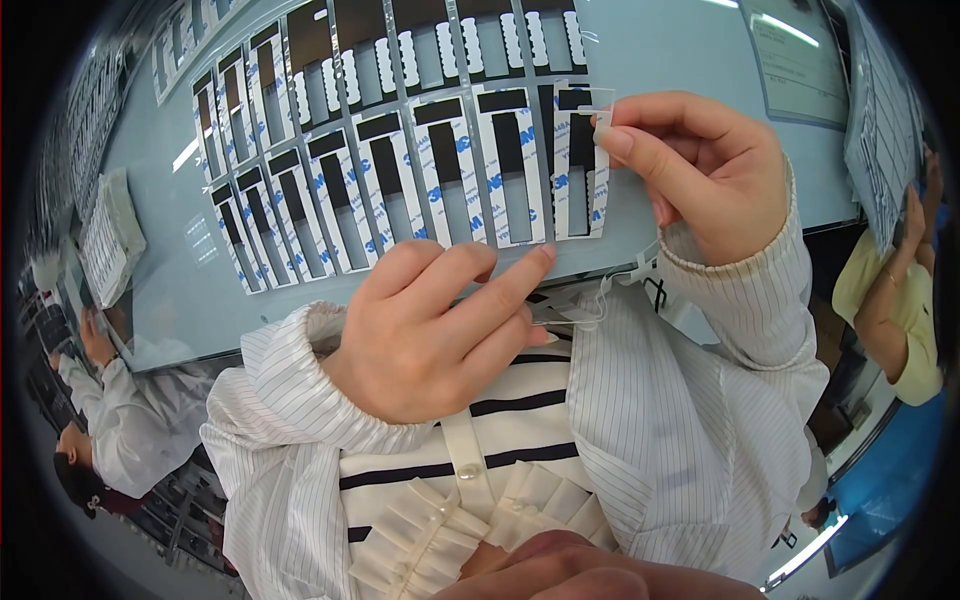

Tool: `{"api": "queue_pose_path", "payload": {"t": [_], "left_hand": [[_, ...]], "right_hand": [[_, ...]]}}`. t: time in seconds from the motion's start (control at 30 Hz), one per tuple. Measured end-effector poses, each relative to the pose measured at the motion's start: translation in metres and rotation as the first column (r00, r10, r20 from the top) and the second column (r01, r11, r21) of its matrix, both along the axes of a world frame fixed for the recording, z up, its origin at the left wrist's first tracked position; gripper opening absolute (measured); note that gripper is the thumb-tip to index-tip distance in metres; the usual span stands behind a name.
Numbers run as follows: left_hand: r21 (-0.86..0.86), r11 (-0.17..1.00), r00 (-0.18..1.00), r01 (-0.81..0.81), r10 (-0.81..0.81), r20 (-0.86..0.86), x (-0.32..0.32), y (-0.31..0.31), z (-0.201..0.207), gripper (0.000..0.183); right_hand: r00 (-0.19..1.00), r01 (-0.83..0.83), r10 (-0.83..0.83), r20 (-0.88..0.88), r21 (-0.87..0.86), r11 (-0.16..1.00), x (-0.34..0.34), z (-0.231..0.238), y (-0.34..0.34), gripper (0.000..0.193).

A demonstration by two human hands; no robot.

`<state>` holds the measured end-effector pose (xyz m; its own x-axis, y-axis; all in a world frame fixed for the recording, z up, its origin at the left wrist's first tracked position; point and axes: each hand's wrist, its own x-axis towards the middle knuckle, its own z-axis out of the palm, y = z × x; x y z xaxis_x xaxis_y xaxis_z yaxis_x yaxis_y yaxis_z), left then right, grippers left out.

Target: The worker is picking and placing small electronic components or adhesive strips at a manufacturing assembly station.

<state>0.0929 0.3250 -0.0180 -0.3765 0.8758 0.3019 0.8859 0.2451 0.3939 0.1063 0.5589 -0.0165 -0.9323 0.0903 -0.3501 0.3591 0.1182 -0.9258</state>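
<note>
My right hand [715, 165] pinches the upper right edge of a clear-backed adhesive frame [597, 205] between thumb and forefinger. This piece has a blue-printed white liner and lies at the right end of a row, over or against a black part. My left hand [425, 325] is in front of the rows, palm down. Its forefinger stretches to the lower edge of the pieces, beside the frame in my right hand, while the other fingers bend; nothing shows in its grip. Similar adhesive frames [482, 190] with black centres stand side by side in the near row.
A farther row holds black parts [365, 35] with white scalloped strips. All rest on a pale blue-grey table [640, 45]. A plastic-covered sheet [795, 55] lies far right, stacked sheets [112, 240] left. A thin white cord [603, 300] runs near my right sleeve. Other people work at both sides.
</note>
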Motion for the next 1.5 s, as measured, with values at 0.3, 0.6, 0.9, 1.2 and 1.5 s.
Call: {"api": "queue_pose_path", "payload": {"t": [0.3, 0.6, 0.9, 1.2, 1.5], "left_hand": [[-0.006, 1.000, 1.000, 0.001, -0.001, -0.019, -0.0003, -0.0019, 0.0001, 0.027], [-0.001, 1.000, 0.999, -0.007, 0.007, -0.053, 0.0025, -0.0027, -0.0023, 0.028], [-0.011, 1.000, 0.993, -0.018, 0.017, -0.115, 0.0053, -0.0020, -0.0029, 0.030], [-0.020, 1.000, 0.993, 0.014, -0.017, -0.120, 0.0023, 0.0006, -0.0051, 0.029], [-0.051, 0.999, 0.990, 0.010, -0.017, -0.141, 0.0016, 0.0032, -0.0067, 0.028]], "right_hand": [[1.000, -0.012, 0.011, 0.007, 0.040, 0.999, 0.0004, -0.0007, -0.0029, 0.015], [1.000, -0.009, 0.009, 0.003, 0.069, 0.998, 0.0004, -0.0019, -0.0055, 0.016], [0.999, -0.009, 0.013, -0.038, 0.118, 0.993, 0.0021, -0.0038, -0.0073, 0.015], [0.998, -0.019, 0.027, -0.050, 0.146, 0.989, 0.0021, -0.0046, -0.0077, 0.015], [0.997, -0.020, 0.032, -0.070, 0.173, 0.985, 0.0030, -0.0060, -0.0057, 0.016]]}}
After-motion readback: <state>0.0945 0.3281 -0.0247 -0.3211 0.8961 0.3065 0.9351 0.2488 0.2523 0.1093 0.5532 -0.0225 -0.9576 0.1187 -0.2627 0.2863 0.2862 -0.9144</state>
